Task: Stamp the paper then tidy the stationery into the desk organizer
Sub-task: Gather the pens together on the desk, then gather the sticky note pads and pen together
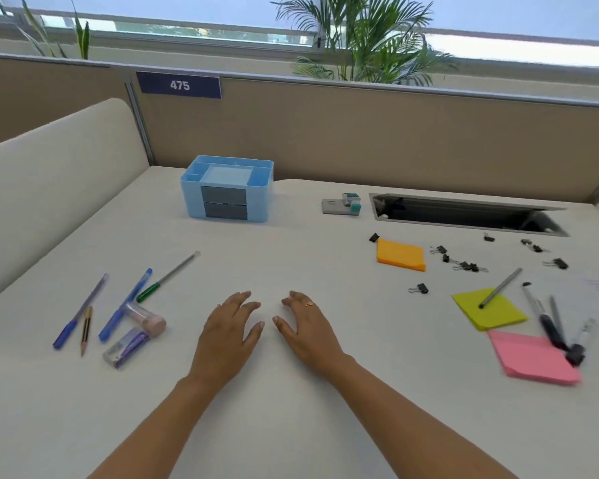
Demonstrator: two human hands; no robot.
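Note:
My left hand (227,331) and my right hand (300,326) lie flat and side by side on the white desk, fingers straight, holding nothing. A light blue desk organizer (226,188) with two grey drawers stands at the back centre. A small grey and teal stamp (342,204) sits to its right. On the left lie blue pens (125,305), a pencil (86,329), a green-capped pen (168,276), a pink tube (146,318) and a purple item (127,347). Orange (400,254), yellow (488,309) and pink sticky notes (533,357) lie on the right.
Several black binder clips (465,266) are scattered by the orange pad. A grey pen (501,286) lies across the yellow pad and dark markers (554,331) by the pink one. An open cable slot (464,214) cuts the desk at the back right. A tan partition (360,133) bounds the far edge.

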